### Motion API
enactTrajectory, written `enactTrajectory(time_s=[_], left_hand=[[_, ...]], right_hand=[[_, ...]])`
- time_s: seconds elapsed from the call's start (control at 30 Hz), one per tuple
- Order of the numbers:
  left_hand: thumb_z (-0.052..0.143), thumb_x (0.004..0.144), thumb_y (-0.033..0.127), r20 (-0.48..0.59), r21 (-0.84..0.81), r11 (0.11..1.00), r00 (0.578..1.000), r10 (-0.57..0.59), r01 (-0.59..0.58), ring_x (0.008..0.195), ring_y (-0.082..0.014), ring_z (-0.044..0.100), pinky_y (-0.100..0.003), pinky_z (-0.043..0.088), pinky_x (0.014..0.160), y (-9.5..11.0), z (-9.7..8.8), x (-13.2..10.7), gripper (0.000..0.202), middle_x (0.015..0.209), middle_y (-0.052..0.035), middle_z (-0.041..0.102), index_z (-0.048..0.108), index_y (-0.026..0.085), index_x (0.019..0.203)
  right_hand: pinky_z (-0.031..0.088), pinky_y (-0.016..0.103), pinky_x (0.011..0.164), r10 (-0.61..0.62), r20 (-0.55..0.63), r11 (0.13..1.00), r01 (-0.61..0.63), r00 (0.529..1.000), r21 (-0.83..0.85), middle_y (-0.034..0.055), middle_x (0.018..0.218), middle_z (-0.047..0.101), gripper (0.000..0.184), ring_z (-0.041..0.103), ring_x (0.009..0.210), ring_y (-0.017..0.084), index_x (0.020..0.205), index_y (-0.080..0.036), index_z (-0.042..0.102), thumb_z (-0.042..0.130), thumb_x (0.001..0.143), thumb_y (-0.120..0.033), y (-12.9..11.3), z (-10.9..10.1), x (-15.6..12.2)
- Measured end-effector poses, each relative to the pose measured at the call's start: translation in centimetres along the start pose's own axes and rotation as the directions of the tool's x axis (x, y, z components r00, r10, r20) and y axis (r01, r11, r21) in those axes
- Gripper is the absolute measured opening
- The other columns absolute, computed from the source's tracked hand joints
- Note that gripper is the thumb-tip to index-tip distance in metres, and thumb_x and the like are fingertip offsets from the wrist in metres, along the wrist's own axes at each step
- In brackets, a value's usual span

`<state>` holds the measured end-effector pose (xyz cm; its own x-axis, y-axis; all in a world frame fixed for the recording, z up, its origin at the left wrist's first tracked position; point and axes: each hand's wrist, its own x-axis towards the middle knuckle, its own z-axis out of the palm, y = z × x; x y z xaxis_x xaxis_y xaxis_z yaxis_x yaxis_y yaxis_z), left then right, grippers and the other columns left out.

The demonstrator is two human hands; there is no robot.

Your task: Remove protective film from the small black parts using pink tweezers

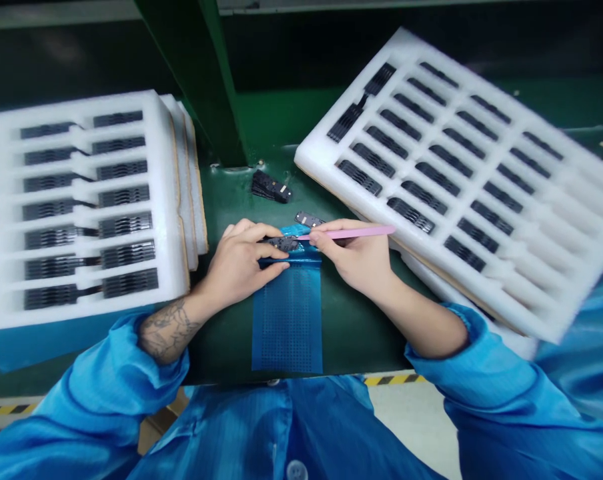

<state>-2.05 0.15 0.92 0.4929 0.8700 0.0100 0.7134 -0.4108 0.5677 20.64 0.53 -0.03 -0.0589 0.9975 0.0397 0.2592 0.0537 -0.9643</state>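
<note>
Head view: black part under hands

Two hands in play, left hand and right hand, with one pink tweezers and one blue film! Two stacks of foam trays, and three loose black pieces!

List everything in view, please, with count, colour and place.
workbench: one, green, below everything
post: one, green, behind workbench
stacked foam trays: at least three, white, left
tilted foam tray: one, white, right
tray parts: many, black, in tray slots
loose part: one, black, back of workbench
perforated sheet: one, blue, workbench front
held part: one, black, on sheet
pink tweezers: one, pink, held at centre
small part: one, black, above tweezers tip
left hand: one, bare, on held part
right hand: one, bare, holding tweezers
sleeves: two, blue, on forearms
</note>
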Motion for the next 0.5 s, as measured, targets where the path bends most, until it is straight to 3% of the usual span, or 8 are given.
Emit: enactTrajectory(time_s=[0.17,0.27,0.3,0.37,0.43,0.5], left_hand=[[0.071,0.091,0.038,-0.012,0.021,0.999,0.999,0.037,-0.036,0.104,-0.0231,0.057,-0.043,0.042,0.090,-0.4,-0.1,0.1,0.012,0.122,-0.0010,0.070,0.080,0.031,0.095],[0.069,0.092,0.038,-0.032,0.032,0.997,0.997,0.074,-0.073,0.104,-0.0235,0.059,-0.044,0.045,0.090,-0.6,-0.1,0.3,0.013,0.119,-0.0014,0.071,0.079,0.031,0.095],[0.069,0.092,0.039,-0.039,0.029,0.996,0.996,0.086,-0.085,0.104,-0.0240,0.060,-0.044,0.046,0.091,-0.6,-0.1,0.3,0.013,0.118,-0.0012,0.071,0.079,0.031,0.095],[0.067,0.092,0.042,-0.053,0.018,0.994,0.993,0.110,-0.109,0.104,-0.0259,0.061,-0.047,0.047,0.091,-0.7,0.0,0.5,0.015,0.116,-0.0009,0.072,0.079,0.032,0.094],[0.064,0.092,0.046,-0.075,0.010,0.993,0.990,0.118,-0.118,0.104,-0.0294,0.062,-0.052,0.046,0.090,-1.1,0.1,0.5,0.019,0.114,-0.0001,0.072,0.078,0.034,0.088],[0.062,0.089,0.053,-0.099,-0.003,0.994,0.989,0.107,-0.108,0.103,-0.0339,0.061,-0.057,0.045,0.088,-1.7,0.1,0.4,0.023,0.112,0.0021,0.072,0.077,0.038,0.083]], right_hand=[[0.058,0.028,0.062,-0.006,-0.016,0.996,0.007,1.000,0.089,0.0065,0.082,0.078,0.021,0.071,0.069,0.016,0.087,-0.017,0.077,0.078,0.084,-0.038,0.3,-0.1,0.1],[0.060,0.030,0.073,-0.221,0.006,0.975,0.221,0.975,0.032,0.0064,0.092,0.079,0.023,0.073,0.078,0.016,0.100,-0.019,0.076,0.067,0.094,-0.039,0.7,-0.5,0.3],[0.060,0.030,0.079,-0.334,0.067,0.940,0.337,0.940,-0.042,0.0061,0.095,0.079,0.022,0.073,0.084,0.016,0.105,-0.020,0.075,0.062,0.098,-0.036,0.8,-0.5,0.4],[0.056,0.031,0.089,-0.496,0.284,0.804,0.558,0.820,-0.207,0.0057,0.105,0.078,0.022,0.071,0.097,0.016,0.110,-0.022,0.074,0.055,0.102,-0.029,0.8,-0.5,0.9],[0.052,0.031,0.093,-0.514,0.463,0.649,0.680,0.722,-0.342,0.0054,0.116,0.076,0.023,0.067,0.107,0.017,0.111,-0.023,0.073,0.052,0.104,-0.028,0.8,-0.2,1.5],[0.048,0.030,0.085,-0.490,0.542,0.535,0.726,0.683,-0.431,0.0023,0.112,0.076,0.029,0.066,0.101,0.016,0.109,-0.024,0.073,0.044,0.107,-0.028,0.8,0.4,2.2]])
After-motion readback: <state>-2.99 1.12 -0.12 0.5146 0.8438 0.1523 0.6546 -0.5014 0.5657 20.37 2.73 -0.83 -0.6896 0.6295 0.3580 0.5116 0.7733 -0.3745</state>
